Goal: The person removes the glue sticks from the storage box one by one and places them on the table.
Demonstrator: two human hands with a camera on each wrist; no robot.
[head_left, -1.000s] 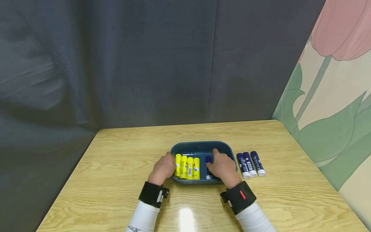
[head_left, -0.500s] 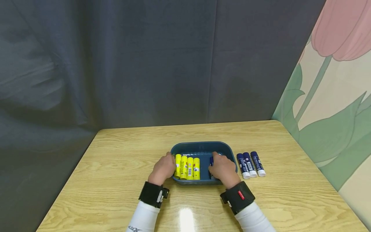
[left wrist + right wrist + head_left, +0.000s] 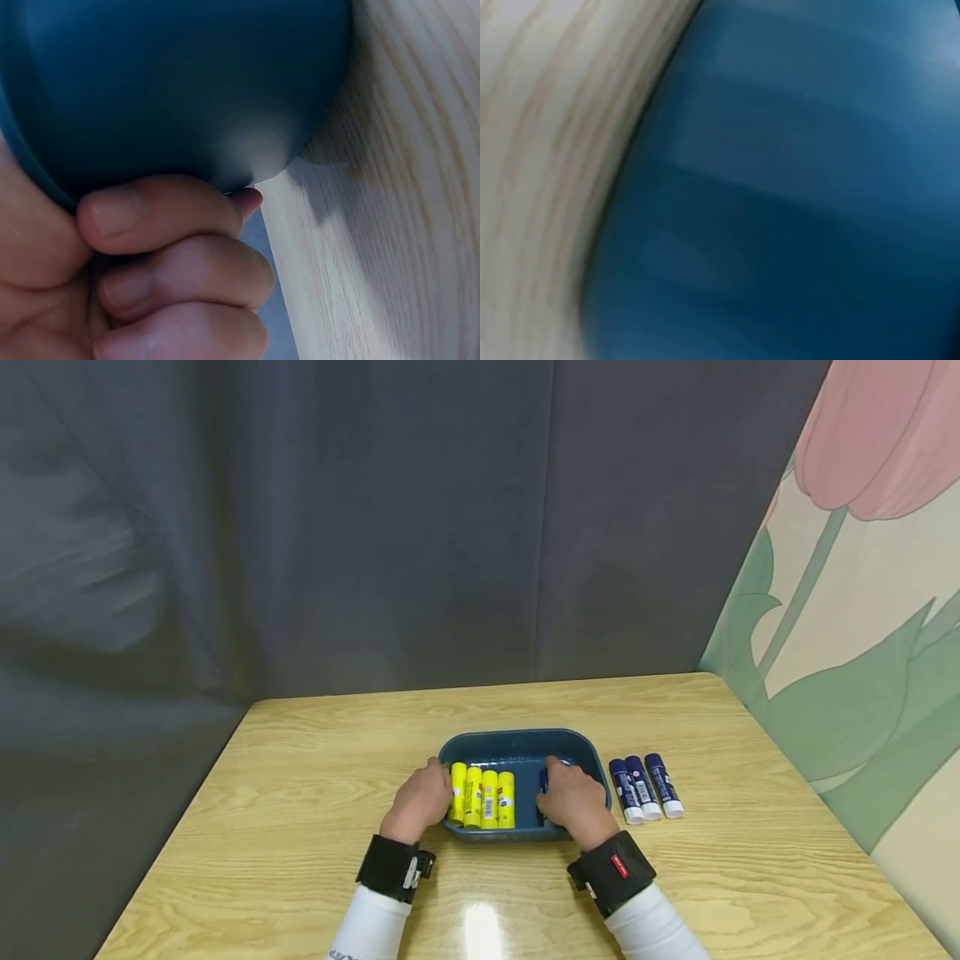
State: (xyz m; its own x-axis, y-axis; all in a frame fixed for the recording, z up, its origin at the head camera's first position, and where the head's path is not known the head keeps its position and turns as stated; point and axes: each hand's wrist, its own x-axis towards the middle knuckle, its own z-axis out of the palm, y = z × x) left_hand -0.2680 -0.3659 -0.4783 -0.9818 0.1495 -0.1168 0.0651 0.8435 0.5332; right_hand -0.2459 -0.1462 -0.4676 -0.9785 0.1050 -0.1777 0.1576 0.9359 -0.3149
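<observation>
My left hand (image 3: pixel 422 793) grips the left end of a dark blue plastic tray (image 3: pixel 517 835). In the left wrist view, the curled fingers (image 3: pixel 172 214) lie against the tray's outer wall (image 3: pixel 180 90). Inside, several yellow glue sticks (image 3: pixel 488 799) lie side by side toward the left. My right hand (image 3: pixel 577 797) reaches into the tray's right part and holds a dark blue glue stick (image 3: pixel 543 780), mostly hidden by the hand. Only the tray's outside (image 3: pixel 780 187) and some tabletop show in the right wrist view; the right fingers are out of that view.
Three dark blue glue sticks with white ends (image 3: pixel 643 787) lie on the wooden table (image 3: pixel 330 752), just right of the tray. A dark curtain (image 3: pixel 390 527) hangs behind the table, and a wall with a painted tulip (image 3: pixel 862 443) stands on the right.
The dark blue glue stick in the tray has shifted right with my right hand and is now more covered by it. My left hand keeps its grip on the tray.
</observation>
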